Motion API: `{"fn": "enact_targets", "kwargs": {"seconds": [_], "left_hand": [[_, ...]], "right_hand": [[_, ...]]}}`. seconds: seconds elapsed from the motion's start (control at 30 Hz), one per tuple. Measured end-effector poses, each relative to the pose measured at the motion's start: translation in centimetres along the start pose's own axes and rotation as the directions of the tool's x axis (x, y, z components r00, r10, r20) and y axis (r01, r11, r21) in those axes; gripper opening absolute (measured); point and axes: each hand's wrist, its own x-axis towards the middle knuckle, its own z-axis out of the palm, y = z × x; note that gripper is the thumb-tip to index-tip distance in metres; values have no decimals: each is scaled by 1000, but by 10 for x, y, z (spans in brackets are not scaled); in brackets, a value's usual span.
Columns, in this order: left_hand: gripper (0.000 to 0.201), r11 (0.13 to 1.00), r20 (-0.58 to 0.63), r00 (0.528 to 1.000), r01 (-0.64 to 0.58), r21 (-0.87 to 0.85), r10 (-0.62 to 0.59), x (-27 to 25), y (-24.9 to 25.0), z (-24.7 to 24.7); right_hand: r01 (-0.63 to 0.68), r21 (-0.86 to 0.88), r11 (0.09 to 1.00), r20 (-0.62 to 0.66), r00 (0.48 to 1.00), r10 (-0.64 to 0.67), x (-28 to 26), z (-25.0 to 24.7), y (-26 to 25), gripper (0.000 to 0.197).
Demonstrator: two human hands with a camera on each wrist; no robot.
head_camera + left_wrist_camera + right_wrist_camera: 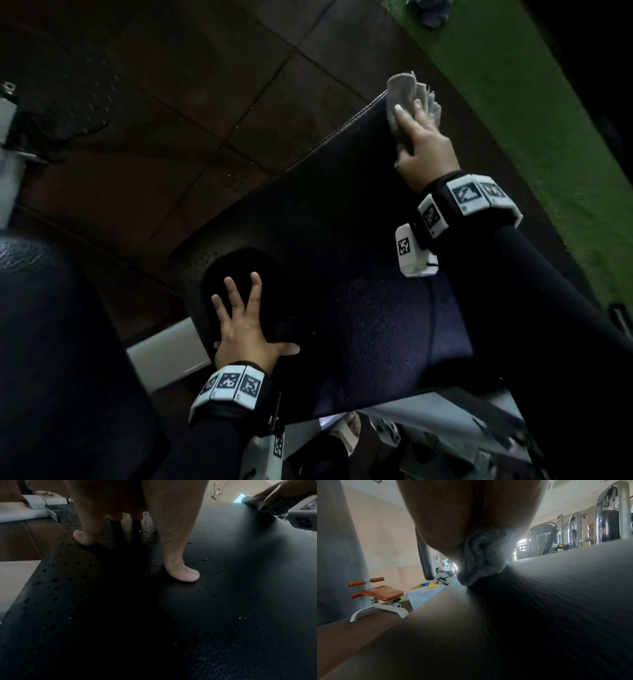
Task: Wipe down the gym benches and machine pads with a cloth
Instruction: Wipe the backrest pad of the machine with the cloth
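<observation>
A long black bench pad (342, 274) runs from the lower middle to the upper right of the head view. My left hand (241, 322) lies flat on its near left part, fingers spread, holding nothing. In the left wrist view its thumb (181, 573) presses the pad (223, 601) among small water droplets (205, 559). My right hand (423, 140) is at the pad's far end, gripping a bunched grey cloth (406, 96) against the surface. The right wrist view shows the cloth (481, 559) bunched under my palm on the pad (547, 608).
Another dark padded part (51, 325) stands close at the left. A white metal frame (168, 353) sits beside and under the bench. A green turf strip (513, 102) borders brown floor tiles (171, 120). A brown bench (383, 592), a person (443, 577) and machines (607, 520) lie beyond.
</observation>
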Motion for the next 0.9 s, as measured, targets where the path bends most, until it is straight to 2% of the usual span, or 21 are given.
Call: {"fn": "enact_targets", "kwargs": {"seconds": [0.17, 0.37, 0.6, 0.77, 0.9], "left_hand": [[144, 1000, -2, 1000, 2, 14, -2, 1, -1, 0], [144, 999, -12, 1000, -16, 28, 16, 3, -2, 1], [142, 1000, -6, 1000, -21, 2, 21, 1, 1, 1], [138, 997, -79, 995, -59, 57, 64, -7, 0, 2], [133, 994, -127, 991, -37, 100, 49, -17, 2, 5]], "right_hand": [[126, 142, 982, 12, 992, -129, -62, 11, 13, 61], [180, 260, 949, 104, 972, -212, -143, 39, 27, 57], [182, 276, 944, 131, 966, -225, -228, 74, 41, 56], [141, 261, 955, 126, 976, -178, -277, 89, 45, 57], [125, 225, 966, 169, 972, -165, -302, 87, 48, 55]]}}
